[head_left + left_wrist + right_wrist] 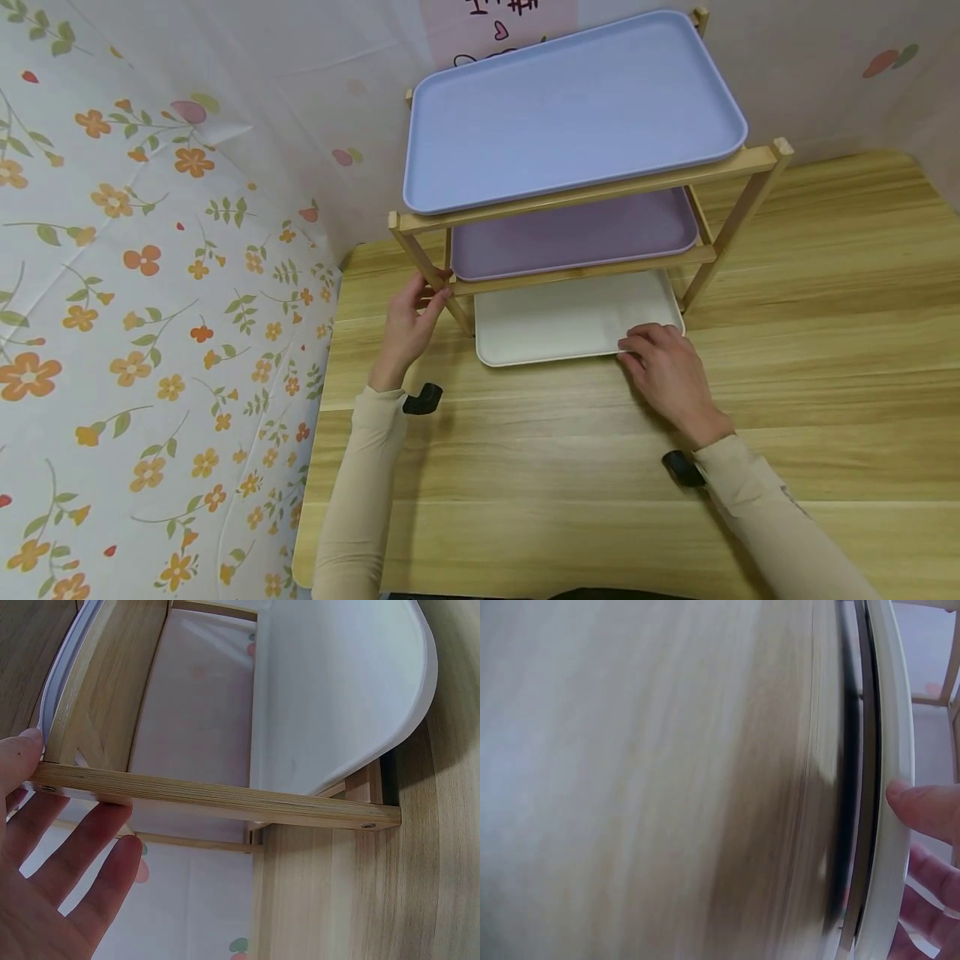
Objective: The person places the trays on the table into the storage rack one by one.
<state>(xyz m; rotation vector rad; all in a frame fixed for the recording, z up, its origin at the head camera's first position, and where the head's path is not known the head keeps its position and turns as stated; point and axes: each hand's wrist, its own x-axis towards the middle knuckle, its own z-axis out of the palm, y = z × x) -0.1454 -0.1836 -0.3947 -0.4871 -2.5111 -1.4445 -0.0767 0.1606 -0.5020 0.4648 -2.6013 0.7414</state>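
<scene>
A wooden rack [738,208] with three levels stands against the back wall. It bears a blue tray [570,117] on top, a purple tray [577,237] in the middle and a white tray [555,321] at the bottom. My left hand [408,325] holds the rack's left front post [225,801], thumb on one side and fingers on the other. At the white tray's front right, my right hand [667,367] pinches the rim [896,742], with the thumb on its outer face. The tray's front sticks out a little past the rack's front posts.
The rack stands on a wood-grain table [525,467]. A flower-patterned cloth [165,333] hangs close along the left side, and a pale printed cloth [315,83] hangs behind the rack. A black wrist device [423,399] sits at the left cuff.
</scene>
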